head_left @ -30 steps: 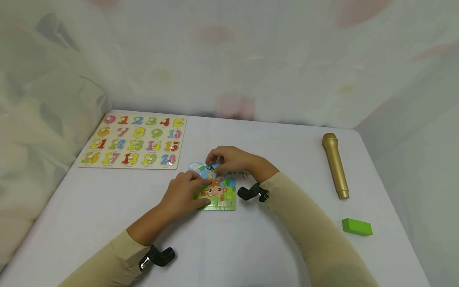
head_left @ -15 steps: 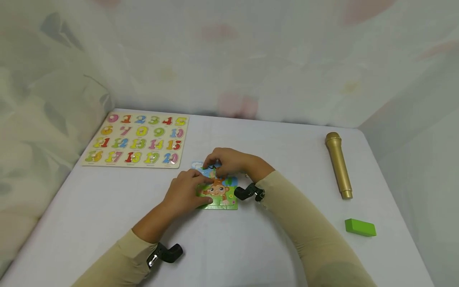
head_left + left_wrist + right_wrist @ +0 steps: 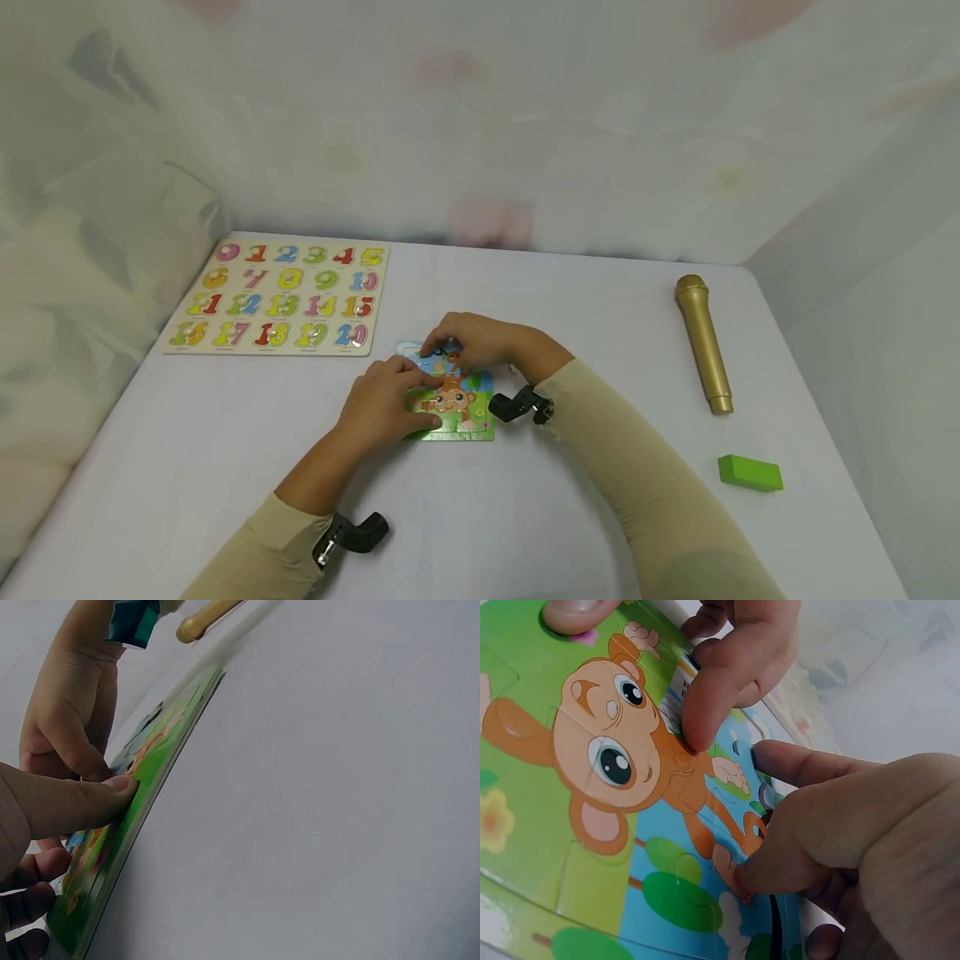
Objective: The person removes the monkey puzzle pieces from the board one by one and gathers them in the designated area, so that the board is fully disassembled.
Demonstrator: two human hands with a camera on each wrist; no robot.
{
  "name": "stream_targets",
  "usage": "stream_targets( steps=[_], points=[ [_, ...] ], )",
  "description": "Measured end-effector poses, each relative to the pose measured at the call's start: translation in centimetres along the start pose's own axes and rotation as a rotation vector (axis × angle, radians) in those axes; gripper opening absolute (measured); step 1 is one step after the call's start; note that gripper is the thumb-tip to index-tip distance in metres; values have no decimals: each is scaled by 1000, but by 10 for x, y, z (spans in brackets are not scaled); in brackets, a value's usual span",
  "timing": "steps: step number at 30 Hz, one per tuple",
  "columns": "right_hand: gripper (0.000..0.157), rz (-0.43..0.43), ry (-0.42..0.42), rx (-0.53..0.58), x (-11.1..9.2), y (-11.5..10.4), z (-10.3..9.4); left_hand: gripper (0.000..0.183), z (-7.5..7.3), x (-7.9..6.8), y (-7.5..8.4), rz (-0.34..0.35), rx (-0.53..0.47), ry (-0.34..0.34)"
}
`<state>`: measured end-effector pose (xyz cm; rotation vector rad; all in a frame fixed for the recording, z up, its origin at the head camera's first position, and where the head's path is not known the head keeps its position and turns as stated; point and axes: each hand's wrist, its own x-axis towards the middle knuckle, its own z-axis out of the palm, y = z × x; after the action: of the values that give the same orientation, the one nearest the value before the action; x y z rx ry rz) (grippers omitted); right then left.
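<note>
A small jigsaw puzzle of a brown monkey lies flat on the white table, its green border nearest me. My left hand rests over its left side, thumb and index finger spread and pressing on the picture. In the right wrist view, a pale gap with print shows beside that index finger. Bent over the far blue edge, my right hand pinches a puzzle piece with the monkey's tail between thumb and index finger. The piece's outer edge shows slightly raised; my fingers hide part of it.
A wooden number puzzle board sits at the back left. To the right lie a gold toy microphone and a green block. Fabric walls stand behind and beside the table. Black wrist cameras jut from both sleeves.
My right hand has shifted slightly left and toward me over the puzzle's far edge, and more of the monkey's tail area shows under it. The left hand stays in place on the puzzle.
</note>
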<state>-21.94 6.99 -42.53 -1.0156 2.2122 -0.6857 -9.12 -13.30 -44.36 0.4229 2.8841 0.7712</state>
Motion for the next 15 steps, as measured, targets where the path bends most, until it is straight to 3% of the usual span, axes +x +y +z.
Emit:
stream_targets(
  steps=[10,15],
  points=[
    [59,34,-13,-74,-3,-4,2,54,1,-3,3,8,5,19],
    [60,35,5,-56,-4,-7,2,55,2,-3,2,7,7,28]
  ],
)
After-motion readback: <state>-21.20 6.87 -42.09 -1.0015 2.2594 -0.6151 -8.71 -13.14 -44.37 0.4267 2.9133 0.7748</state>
